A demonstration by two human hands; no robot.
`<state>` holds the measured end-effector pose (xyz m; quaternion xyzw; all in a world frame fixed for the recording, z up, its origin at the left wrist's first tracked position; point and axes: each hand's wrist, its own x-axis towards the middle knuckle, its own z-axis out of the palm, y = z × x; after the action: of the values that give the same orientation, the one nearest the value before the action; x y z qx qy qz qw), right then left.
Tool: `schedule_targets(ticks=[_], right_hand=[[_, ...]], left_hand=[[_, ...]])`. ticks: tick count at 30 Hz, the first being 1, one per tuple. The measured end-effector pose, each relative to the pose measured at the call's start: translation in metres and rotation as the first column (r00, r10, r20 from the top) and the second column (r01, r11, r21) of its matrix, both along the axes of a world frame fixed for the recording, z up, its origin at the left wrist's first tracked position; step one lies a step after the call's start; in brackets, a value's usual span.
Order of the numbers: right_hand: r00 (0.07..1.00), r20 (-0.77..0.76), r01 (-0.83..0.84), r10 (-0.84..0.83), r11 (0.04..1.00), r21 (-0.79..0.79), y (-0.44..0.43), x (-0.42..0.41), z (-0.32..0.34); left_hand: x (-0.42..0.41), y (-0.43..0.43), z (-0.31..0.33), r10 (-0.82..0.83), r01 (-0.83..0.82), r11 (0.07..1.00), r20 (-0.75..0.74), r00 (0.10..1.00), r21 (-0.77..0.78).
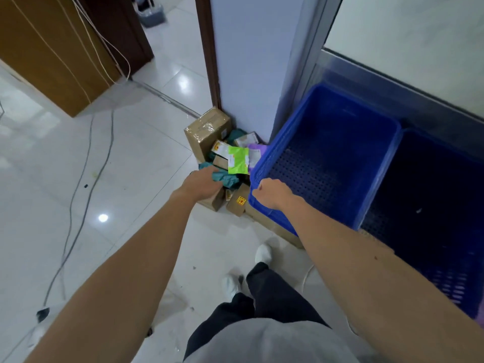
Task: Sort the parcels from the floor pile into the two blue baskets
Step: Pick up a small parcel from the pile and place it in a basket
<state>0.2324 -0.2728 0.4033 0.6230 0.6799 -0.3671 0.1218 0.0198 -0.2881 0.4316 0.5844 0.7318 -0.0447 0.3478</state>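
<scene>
A pile of parcels lies on the floor against a pale wall corner: a large taped cardboard box point(207, 129), a bright green mailer point(238, 160), a teal soft bag point(227, 177), a purple mailer point(258, 151) and small brown boxes point(237, 202). My left hand point(201, 184) reaches into the pile and touches the teal bag; its fingers are hidden behind the hand. My right hand point(272, 192) is closed in a fist over the near corner of the left blue basket point(293, 121), holding nothing visible. A second, darker blue basket point(400, 142) stands right of the first. Both show bare perforated bottoms.
Cables point(78, 184) trail across the glossy white tile floor at left. A wooden cabinet point(47, 56) stands at top left, a dark door frame point(208, 48) beside the wall. My legs and white shoes point(263, 254) are below the pile. A glass partition runs behind the baskets.
</scene>
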Motion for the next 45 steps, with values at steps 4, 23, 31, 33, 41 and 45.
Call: schedule_targets(ticks=[4, 23, 31, 33, 41, 45], right_hand=[[1.000, 0.003, -0.025, 0.025, 0.999, -0.041, 0.015, -0.031, -0.018], [0.997, 0.038, 0.077, -0.068, 0.946, -0.315, 0.107, -0.169, -0.155], [0.972, 0.066, 0.234, -0.225, 0.904, -0.359, 0.124, -0.237, -0.311], [0.968, 0.102, 0.251, -0.230, 0.900, -0.356, 0.127, -0.246, -0.339], [0.862, 0.183, 0.506, -0.474, 0.775, -0.377, 0.135, -0.258, -0.492], [0.754, 0.197, 0.650, -0.627, 0.670, -0.358, 0.138, -0.257, -0.536]], left_hand=[[-0.025, 0.017, -0.009, 0.041, -0.040, 0.997, 0.011, 0.999, -0.070], [-0.161, 0.118, -0.163, 0.075, -0.064, 0.974, 0.041, 0.996, -0.218], [-0.232, 0.162, -0.318, 0.029, -0.009, 0.949, 0.061, 0.998, -0.314], [-0.242, 0.166, -0.349, 0.035, -0.011, 0.942, 0.064, 0.997, -0.335], [-0.263, 0.175, -0.504, 0.094, -0.079, 0.932, 0.026, 0.995, -0.353], [-0.263, 0.180, -0.546, 0.176, -0.163, 0.941, 0.018, 0.984, -0.297]])
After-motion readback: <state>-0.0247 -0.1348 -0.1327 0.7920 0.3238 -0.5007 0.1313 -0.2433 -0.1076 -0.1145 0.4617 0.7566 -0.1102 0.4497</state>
